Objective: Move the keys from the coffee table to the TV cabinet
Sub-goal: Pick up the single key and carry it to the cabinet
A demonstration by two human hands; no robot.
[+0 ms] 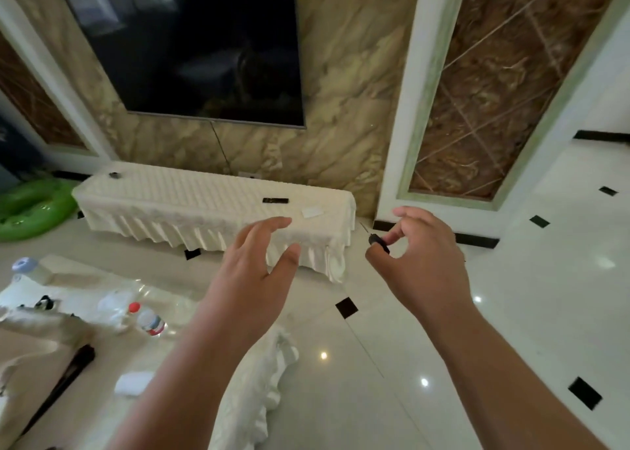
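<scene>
My right hand (422, 255) pinches a small black key fob (377, 241) between thumb and fingers, held in the air right of the TV cabinet's near end. Only the dark fob shows; any keys under it are hidden by my fingers. The TV cabinet (177, 194) is a long low unit draped in a cream cloth, under the wall-mounted TV (191, 44). My left hand (255, 265) hovers with fingers spread and nothing in it, in front of the cabinet's right part. The coffee table (85, 282), also cloth-covered, lies at the lower left.
On the cabinet lie a black remote (275, 200), a white card (312, 212) and a small dark object (115, 175). A plastic bottle (148, 319) rests on the coffee table. A green inflatable ring (32, 207) sits on the glossy tiled floor at left.
</scene>
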